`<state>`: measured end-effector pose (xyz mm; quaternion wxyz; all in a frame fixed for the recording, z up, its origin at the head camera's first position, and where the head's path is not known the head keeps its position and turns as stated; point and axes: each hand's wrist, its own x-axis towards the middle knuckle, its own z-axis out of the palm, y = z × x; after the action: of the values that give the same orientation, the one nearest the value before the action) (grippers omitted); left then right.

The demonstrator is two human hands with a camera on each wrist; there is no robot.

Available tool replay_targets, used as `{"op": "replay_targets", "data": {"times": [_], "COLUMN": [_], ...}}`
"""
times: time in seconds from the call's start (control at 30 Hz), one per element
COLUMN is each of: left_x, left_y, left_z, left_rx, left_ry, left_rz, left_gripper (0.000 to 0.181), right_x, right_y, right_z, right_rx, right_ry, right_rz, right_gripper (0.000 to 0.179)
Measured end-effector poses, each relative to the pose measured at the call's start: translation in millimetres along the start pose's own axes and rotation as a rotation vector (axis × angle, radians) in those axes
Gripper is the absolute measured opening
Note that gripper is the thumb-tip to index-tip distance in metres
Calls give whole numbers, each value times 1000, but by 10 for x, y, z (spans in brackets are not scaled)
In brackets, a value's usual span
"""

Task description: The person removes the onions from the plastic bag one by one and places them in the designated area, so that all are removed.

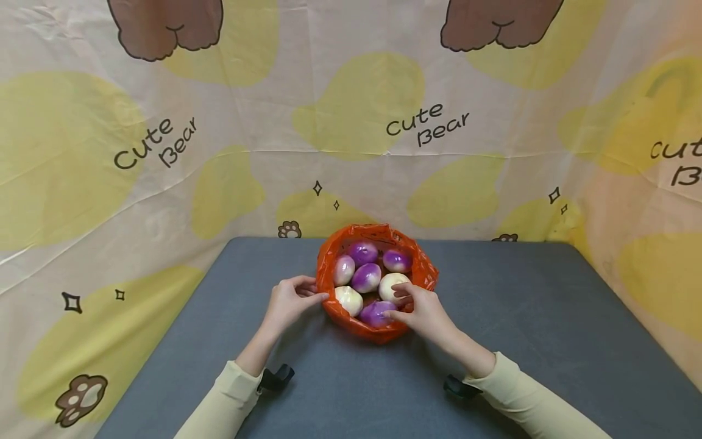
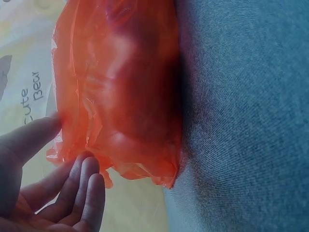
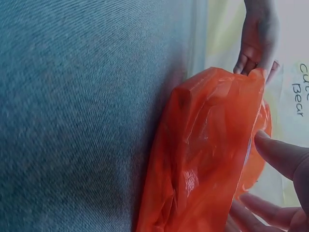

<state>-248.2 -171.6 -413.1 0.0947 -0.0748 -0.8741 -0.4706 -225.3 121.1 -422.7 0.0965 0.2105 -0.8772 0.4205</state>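
Observation:
An orange-red plastic bag (image 1: 378, 334) stands with its mouth rolled wide. Inside lie several glossy purple-and-white turnips (image 1: 366, 278), some showing mostly their white side. My left hand (image 1: 287, 300) pinches the bag's left rim between thumb and fingers; the left wrist view shows its fingers (image 2: 89, 193) against the crumpled plastic. Over the front right of the mouth reaches my right hand (image 1: 430, 312), thumb and fingers spread apart. Its thumb is by the front purple turnip (image 1: 375, 313), its fingertips by a whitish turnip (image 1: 392, 286). Whether it touches them I cannot tell.
The bag sits near the far edge of a grey cloth-covered table (image 1: 351, 390). Behind and beside the table hangs a printed curtain (image 1: 351, 110) with bears and yellow patches. Black straps (image 1: 276, 378) circle both wrists below pale sleeves.

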Motion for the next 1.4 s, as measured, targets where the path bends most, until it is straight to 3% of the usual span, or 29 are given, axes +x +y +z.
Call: {"op": "replay_targets", "data": {"times": [0.63, 1.1, 1.4], "left_x": [-26, -55, -58], "left_y": [9, 10, 27], "left_z": [48, 73, 78], "left_rx": [-9, -14, -13], "left_ry": [-25, -24, -19], "left_rz": [22, 29, 26], "left_gripper": [32, 31, 30], "right_x": [2, 51, 67], "right_y": [15, 18, 9], "right_z": [102, 111, 108], "right_rx": [-72, -122, -63], "right_ry": [-86, -186, -214], "right_rz": [119, 68, 92], "right_gripper": [57, 57, 60]}}
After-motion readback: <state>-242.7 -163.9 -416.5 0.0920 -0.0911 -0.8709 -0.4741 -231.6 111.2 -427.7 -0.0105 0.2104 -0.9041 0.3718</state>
